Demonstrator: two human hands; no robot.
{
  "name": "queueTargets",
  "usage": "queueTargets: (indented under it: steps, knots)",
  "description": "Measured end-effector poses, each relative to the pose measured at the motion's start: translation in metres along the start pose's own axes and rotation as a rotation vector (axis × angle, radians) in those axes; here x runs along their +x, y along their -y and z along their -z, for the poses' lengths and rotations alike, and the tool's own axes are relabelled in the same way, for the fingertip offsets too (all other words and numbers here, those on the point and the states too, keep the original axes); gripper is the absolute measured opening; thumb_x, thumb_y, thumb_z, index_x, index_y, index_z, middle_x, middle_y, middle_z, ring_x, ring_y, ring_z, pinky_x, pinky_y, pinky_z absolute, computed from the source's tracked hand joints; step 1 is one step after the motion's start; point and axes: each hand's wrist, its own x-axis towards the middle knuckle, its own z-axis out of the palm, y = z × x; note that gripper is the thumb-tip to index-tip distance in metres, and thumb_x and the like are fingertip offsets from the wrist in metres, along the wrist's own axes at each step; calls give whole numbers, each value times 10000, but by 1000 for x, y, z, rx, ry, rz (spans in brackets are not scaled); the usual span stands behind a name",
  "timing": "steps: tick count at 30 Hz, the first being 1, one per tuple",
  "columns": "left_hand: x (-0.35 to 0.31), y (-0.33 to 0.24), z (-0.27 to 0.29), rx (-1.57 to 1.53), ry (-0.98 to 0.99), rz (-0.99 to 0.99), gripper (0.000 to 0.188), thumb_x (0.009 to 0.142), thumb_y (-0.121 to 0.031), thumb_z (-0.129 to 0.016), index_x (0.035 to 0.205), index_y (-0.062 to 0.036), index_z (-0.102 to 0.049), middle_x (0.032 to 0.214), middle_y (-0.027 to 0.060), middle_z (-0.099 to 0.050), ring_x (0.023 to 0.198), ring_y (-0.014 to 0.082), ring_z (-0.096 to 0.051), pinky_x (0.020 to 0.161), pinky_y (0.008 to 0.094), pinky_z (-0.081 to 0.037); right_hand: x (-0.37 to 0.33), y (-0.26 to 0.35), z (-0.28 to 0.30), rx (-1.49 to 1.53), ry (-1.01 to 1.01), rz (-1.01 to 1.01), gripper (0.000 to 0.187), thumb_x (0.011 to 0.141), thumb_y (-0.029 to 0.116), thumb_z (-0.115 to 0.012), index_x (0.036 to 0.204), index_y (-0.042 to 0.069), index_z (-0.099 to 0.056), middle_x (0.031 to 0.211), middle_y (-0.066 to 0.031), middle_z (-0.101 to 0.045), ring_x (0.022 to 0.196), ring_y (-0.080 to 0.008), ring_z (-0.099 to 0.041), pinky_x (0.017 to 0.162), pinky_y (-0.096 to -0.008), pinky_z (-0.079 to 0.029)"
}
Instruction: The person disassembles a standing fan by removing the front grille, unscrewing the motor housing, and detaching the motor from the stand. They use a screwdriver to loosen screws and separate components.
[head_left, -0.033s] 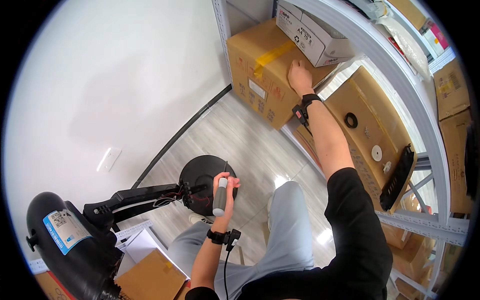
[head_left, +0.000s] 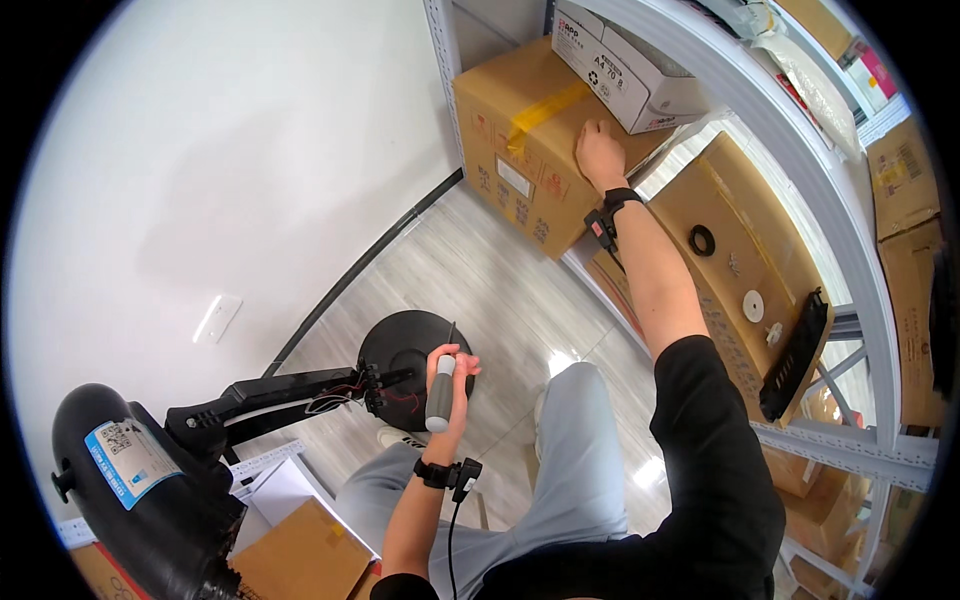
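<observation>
My left hand (head_left: 455, 370) is closed around a screwdriver (head_left: 438, 400) with a grey handle and a thin dark shaft, above a round black base (head_left: 400, 335) on the floor. From that base a black arm with exposed red and white wires (head_left: 340, 395) runs left to a rounded black housing (head_left: 135, 450) bearing a blue-and-white label. My right hand (head_left: 600, 155) rests with curled fingers on top of a taped cardboard box (head_left: 540, 130), beside a white carton (head_left: 625, 75). Whatever its fingers may hold is hidden.
On another cardboard box (head_left: 720, 210) at right lie a black ring (head_left: 702, 240), a white disc (head_left: 753, 306), small metal pieces (head_left: 734, 265) and a long black slotted part (head_left: 793, 355). Grey shelving (head_left: 870, 270) frames the right. A white wall (head_left: 250, 120) stands at left.
</observation>
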Motion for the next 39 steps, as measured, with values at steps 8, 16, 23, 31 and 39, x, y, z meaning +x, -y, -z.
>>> queueTargets:
  steps: [8,16,23,31,39]
  knots:
    - [-3,6,-3,-17,21,-3,233,1036,-163,-542,1201,-4,-499,969,116,-633,889,168,-645,803,313,-546,2,0,1,33,-46,-16,222,935,217,-527,1093,74,-591,1112,-160,-585,809,-388,-689,687,-506,-569]
    - [-7,5,-4,-11,3,21,220,1030,-138,-544,1204,-9,-502,957,113,-638,856,166,-644,801,310,-545,-1,3,1,-18,-10,-60,290,947,227,-511,1202,103,-573,1198,-177,-550,830,-378,-695,697,-502,-578]
    - [-8,4,-8,18,33,47,218,1031,-130,-544,1205,-9,-494,951,112,-634,859,168,-644,803,312,-546,6,-8,-7,-98,95,10,424,1025,373,-375,1342,137,-529,1322,-201,-536,908,-399,-693,765,-523,-565]
    - [-8,2,-11,26,40,17,215,1035,-131,-533,1204,-4,-491,935,105,-634,864,169,-646,809,313,-545,19,-10,-6,-137,210,83,489,1046,443,-323,1424,174,-480,1349,-188,-533,998,-390,-676,837,-512,-545]
    - [-8,2,1,25,-6,43,211,1032,-131,-537,1205,-17,-496,901,103,-662,841,154,-642,828,308,-532,16,-3,10,-105,206,113,465,1040,425,-376,1415,171,-481,1340,-194,-502,978,-387,-675,809,-494,-557]
